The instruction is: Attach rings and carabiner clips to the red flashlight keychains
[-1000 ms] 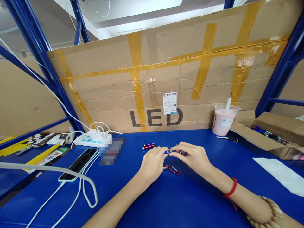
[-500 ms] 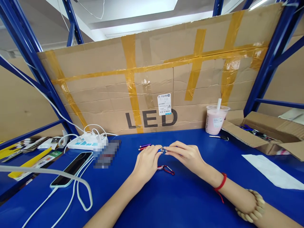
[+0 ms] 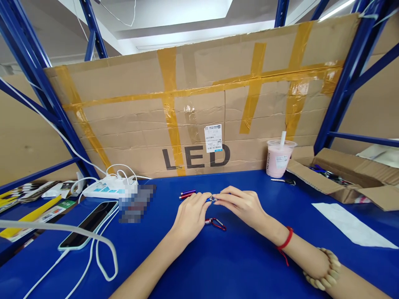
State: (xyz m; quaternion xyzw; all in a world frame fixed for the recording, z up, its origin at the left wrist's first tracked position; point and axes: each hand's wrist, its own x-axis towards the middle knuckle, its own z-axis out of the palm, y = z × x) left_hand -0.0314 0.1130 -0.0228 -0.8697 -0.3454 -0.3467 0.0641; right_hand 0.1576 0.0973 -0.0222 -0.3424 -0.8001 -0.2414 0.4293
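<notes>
My left hand (image 3: pixel 190 211) is closed round a small blue keychain flashlight (image 3: pixel 209 199), most of it hidden by the fingers. At its silver end, my right hand (image 3: pixel 241 204) pinches with thumb and fingertips, so the two hands meet over the table. Just below the left fingers lies a red carabiner (image 3: pixel 218 224) joined to a short red and silver tube, partly covered by that hand. Behind the left knuckles rest a purple tube (image 3: pixel 188 192) and a red tube (image 3: pixel 184 196), side by side.
A blue table (image 3: pixel 249 265) backs onto a cardboard sheet (image 3: pixel 140 137). On the left are a phone (image 3: pixel 89 226), white cables and a power strip (image 3: pixel 109 189). To the right stand a pink drink cup (image 3: pixel 279 160), an open carton (image 3: pixel 352 193), a dark slim object (image 3: pixel 283 181) and white paper (image 3: pixel 352 224).
The view has shifted slightly, so everything sits a little further left. Both hands keep the same hold on the blue flashlight, with only slight finger movement.
</notes>
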